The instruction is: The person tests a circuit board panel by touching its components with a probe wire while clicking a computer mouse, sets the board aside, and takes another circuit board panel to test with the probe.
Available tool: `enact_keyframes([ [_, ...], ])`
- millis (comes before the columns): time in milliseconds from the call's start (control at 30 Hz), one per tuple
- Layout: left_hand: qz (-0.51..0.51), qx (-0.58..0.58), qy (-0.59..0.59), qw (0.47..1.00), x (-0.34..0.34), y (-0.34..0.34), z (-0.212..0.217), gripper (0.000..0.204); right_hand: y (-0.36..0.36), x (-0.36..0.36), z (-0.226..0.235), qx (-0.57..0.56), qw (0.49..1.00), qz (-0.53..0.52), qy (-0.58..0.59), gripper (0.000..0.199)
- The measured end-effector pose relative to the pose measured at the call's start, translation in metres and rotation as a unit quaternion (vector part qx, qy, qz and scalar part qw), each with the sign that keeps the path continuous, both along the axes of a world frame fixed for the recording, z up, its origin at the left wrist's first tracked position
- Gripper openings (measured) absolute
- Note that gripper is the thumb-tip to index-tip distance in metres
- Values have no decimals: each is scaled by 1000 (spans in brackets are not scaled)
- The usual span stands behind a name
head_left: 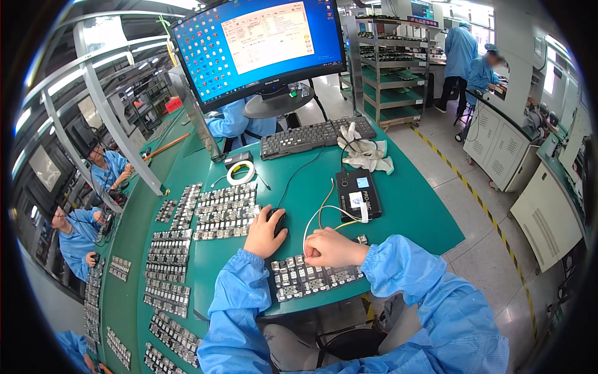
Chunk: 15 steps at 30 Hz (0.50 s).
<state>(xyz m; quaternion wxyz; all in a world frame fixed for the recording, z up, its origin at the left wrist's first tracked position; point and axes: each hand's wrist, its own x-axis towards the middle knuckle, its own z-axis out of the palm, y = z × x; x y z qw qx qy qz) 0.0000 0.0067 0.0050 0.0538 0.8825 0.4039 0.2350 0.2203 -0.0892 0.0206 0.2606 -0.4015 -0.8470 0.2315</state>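
Note:
My left hand [264,237] rests closed over a black computer mouse [277,218] on the green bench. My right hand [334,247] is pinched on a thin white cable [311,219], which arcs back to a black programmer box [367,192]. The cable's tip is hidden by my fingers. Directly beneath that hand lies a panel of small circuit boards [302,282] with metal parts, along the bench's near edge. Thin yellow and brown wires also run by the box.
Rows of similar board panels [227,212] fill the bench's left side. A coiled white cable [240,173], a keyboard [305,138] and work gloves [364,149] lie behind my hands, below a monitor [261,50]. A shelf rack [393,75] stands beyond; other people work around.

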Motion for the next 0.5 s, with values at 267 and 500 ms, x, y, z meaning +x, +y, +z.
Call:
enact_keyframes([
  [267, 1, -8, -2, 1000, 1, -1, 2, 54, 0, 0, 0, -2, 1000, -2, 1, 16],
  [500, -3, 10, -5, 1000, 1, -1, 1, 54, -2, -1, 1, 4, 1000, -8, -1, 17],
])
